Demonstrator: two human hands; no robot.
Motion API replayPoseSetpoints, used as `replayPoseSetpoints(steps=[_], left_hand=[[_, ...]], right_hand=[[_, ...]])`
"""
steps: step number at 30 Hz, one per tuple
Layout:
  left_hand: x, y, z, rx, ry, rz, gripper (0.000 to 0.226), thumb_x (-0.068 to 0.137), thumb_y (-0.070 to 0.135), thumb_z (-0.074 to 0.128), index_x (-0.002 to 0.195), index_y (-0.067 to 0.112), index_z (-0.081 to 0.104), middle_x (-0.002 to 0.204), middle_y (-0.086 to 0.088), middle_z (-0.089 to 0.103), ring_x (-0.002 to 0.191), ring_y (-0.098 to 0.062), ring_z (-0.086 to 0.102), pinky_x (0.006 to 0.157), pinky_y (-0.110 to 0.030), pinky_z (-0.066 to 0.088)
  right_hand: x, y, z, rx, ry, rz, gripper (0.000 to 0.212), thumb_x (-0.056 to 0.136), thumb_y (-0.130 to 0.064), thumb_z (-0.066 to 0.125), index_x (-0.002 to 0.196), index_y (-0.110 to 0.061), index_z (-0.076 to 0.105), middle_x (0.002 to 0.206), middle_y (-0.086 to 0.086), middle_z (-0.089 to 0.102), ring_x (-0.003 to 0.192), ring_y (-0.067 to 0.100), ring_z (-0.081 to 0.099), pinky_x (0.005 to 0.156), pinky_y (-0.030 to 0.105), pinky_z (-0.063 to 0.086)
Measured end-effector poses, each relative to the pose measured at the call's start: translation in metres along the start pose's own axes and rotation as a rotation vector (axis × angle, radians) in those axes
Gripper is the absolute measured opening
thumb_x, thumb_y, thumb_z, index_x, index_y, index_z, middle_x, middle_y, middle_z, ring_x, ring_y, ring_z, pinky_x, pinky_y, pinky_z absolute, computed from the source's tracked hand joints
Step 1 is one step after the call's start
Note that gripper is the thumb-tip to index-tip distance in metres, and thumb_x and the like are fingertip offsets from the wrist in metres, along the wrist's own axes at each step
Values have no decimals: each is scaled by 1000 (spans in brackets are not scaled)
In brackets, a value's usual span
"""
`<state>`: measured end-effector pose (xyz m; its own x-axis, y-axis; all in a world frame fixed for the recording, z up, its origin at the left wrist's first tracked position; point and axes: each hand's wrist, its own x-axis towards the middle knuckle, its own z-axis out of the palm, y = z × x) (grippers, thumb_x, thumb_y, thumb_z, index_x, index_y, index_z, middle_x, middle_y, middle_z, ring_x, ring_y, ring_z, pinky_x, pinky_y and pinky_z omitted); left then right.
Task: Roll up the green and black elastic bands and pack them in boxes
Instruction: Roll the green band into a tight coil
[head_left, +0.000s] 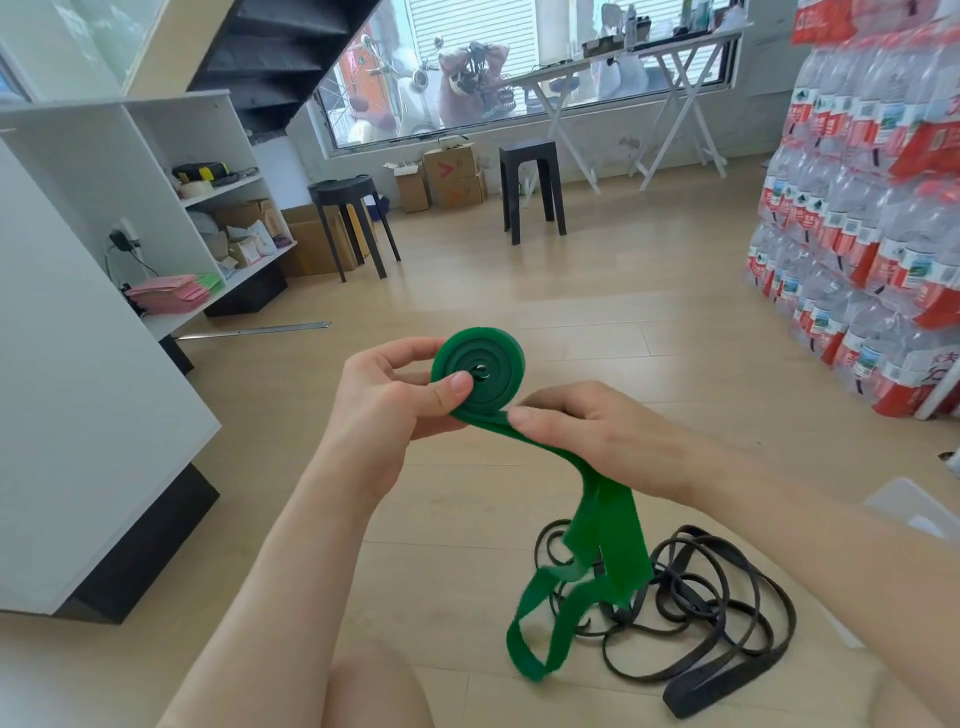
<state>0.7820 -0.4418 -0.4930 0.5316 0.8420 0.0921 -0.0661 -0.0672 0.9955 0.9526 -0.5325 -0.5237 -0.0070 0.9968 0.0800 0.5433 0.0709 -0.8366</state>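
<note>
Centre of the frame, the left hand (384, 395) has its grip curled round the rolled part of the green band (478, 366), thumb pressed on the coil's face near the core, likely to stop the turns springing loose; the right hand (587, 431) pinches the flat tail just below, probably so it feeds in taut; the unrolled rest hangs to the floor (467, 291) at lower centre, across the heaped black band (727, 623), which lies untouched

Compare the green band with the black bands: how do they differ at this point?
The green band is partly wound into a tight coil, tail hanging; the black bands lie unrolled in loose loops. The green band is held up by the left hand and right hand; the black bands lie on the floor, unheld. Both are flat elastic strips, neither boxed.
</note>
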Motion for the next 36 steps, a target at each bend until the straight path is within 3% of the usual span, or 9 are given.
replayPoseSetpoints(steps=[2,6,10,12,17,24,27,30,36], left_hand=[[0,-1,-1,2,-3,-1,38,73,-5,66,110,0,61,88,-21,73,80,-37,71,71,-40,60],[1,-1,-7,17,-60,16,50,62,3,70,112,2,62,88,-17,74,83,-35,71,74,-41,59],[-1,-2,-12,133,-155,79,55,58,-10,77,107,12,65,90,-11,75,86,-27,72,73,-34,59],[-1,-2,-14,234,-183,120,52,64,-15,72,106,15,65,91,-5,76,86,-22,72,68,-29,58],[1,-4,-16,394,-256,138,59,69,-25,65,105,21,66,93,6,75,90,-13,71,71,-24,57],[-2,-3,-13,474,-354,176,57,78,-17,64,121,21,62,115,7,69,112,-5,61,88,-20,52],[-1,-9,-15,303,-375,114,65,79,15,73,138,22,47,136,7,56,127,-7,50,103,-24,44],[1,-12,-8,284,-345,68,74,71,39,78,137,24,47,129,3,62,118,-14,59,92,-27,51],[-1,-8,6,371,-196,166,69,53,17,84,118,17,62,103,0,71,93,-12,68,73,-23,56]], right_hand=[[-1,-1,1,48,-59,29,63,83,-68,46,94,-10,66,75,6,49,68,17,46,67,35,37],[-2,5,-9,259,-124,103,26,96,-29,57,105,-9,71,87,3,69,81,13,59,78,29,44],[-2,4,-13,417,-186,141,21,96,-13,54,102,1,68,79,10,67,75,14,63,76,26,48],[-3,0,-12,449,-206,200,28,99,-16,42,98,-3,67,76,11,67,76,17,65,78,30,49],[-4,0,-11,382,-241,223,88,82,-72,30,106,5,66,80,12,71,76,23,67,82,36,53],[-4,1,-10,297,-69,159,60,72,-56,66,103,-5,68,88,10,76,86,24,73,91,44,55],[-4,-1,-11,224,72,123,51,69,-47,74,104,-12,63,83,5,76,80,18,74,85,43,57],[-3,-1,-8,185,145,62,49,67,-41,79,106,-17,61,85,2,76,79,17,74,82,45,58],[-2,1,-6,253,66,42,52,77,-19,79,125,-17,58,105,2,73,90,16,72,86,37,58]])
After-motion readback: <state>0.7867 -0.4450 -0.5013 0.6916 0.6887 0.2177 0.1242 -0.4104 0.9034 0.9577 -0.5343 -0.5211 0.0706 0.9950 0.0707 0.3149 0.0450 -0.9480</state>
